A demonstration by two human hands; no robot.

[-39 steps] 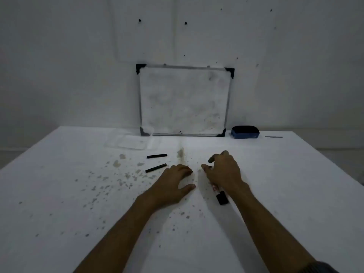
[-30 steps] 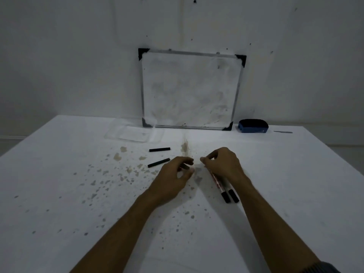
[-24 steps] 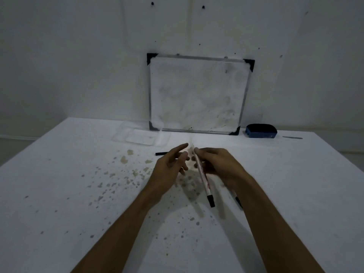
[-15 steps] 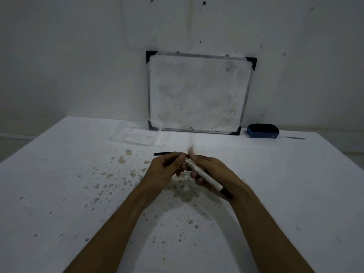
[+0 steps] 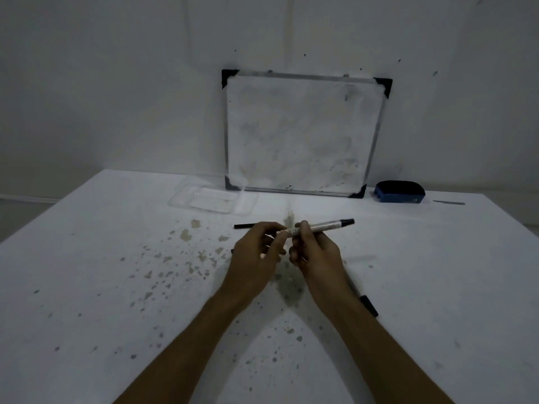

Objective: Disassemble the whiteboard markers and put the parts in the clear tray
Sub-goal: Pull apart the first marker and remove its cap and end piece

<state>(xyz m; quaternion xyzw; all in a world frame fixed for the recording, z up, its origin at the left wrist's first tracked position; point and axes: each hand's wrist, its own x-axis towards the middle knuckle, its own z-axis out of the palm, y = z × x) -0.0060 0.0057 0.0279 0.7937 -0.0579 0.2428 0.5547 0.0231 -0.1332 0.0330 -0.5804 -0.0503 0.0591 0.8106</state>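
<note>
I hold a white whiteboard marker (image 5: 323,226) with a black end nearly level above the table, its black end pointing right. My right hand (image 5: 313,250) grips the barrel's middle. My left hand (image 5: 258,252) pinches the marker's left end, which its fingers hide. A thin black stick (image 5: 243,226) lies on the table just beyond my left hand. A second marker's black end (image 5: 369,306) shows beside my right forearm. The clear tray (image 5: 186,199) sits at the back, left of the whiteboard.
A small framed whiteboard (image 5: 300,135) leans on the wall at the table's back. A blue eraser (image 5: 399,192) lies to its right, with a thin grey strip (image 5: 449,202) further right. Brownish stains speckle the white table (image 5: 87,287).
My right hand lifted the marker off the table and turned it from pointing toward me to nearly level, black end right. My left hand came up and took its other end.
</note>
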